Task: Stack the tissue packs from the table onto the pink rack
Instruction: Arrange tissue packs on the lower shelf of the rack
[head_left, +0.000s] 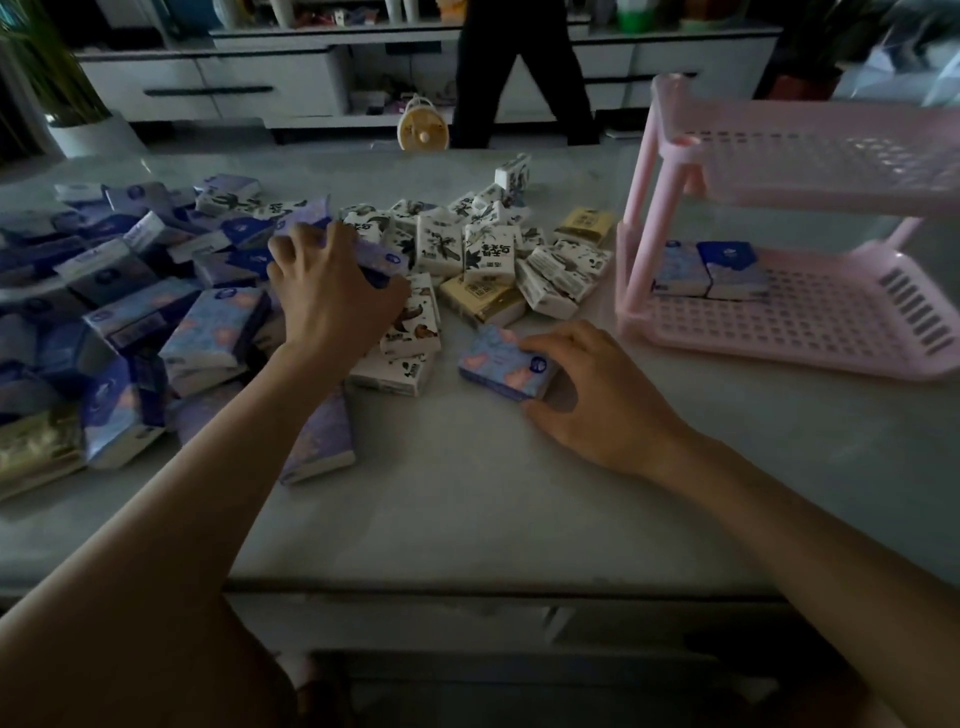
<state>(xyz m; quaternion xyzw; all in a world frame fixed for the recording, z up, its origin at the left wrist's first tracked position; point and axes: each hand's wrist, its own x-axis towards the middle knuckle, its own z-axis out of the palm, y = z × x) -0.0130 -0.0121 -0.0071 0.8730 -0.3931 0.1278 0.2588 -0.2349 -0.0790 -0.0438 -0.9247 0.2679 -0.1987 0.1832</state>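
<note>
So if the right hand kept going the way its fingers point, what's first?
The right hand grips a blue-and-pink tissue pack; beyond it, the beige tissue pack lying just up-left looks first in line, though depth is unclear.

You reached your left hand (332, 296) far forward, palm down, with its fingers curled over a purple pack (376, 257). Your right hand (602, 400) lay nearer to you, its thumb and fingers pinching a blue pack (504, 364).
</note>
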